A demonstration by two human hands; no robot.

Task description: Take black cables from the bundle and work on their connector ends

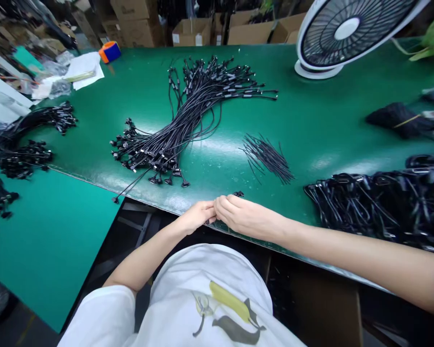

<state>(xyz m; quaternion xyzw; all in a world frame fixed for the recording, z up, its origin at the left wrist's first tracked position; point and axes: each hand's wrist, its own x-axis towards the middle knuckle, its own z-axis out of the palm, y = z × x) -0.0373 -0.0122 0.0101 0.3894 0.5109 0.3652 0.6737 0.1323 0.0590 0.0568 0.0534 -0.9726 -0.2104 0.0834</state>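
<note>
At the front edge of the green table, my left hand and my right hand meet with their fingers pinched together. Both are closed on a black cable, most of which my fingers hide; a small dark end of it shows just past my right hand. Ahead and to the right lies a loose bunch of short black ties. A large bundle of black cables with connectors stretches across the table beyond my hands, its near connectors to the left of them.
Coiled black cables lie in a row at the right. More cable bundles are on the left. A white fan stands at the back right, a roll of orange and blue tape at the back left. Cardboard boxes stand behind the table.
</note>
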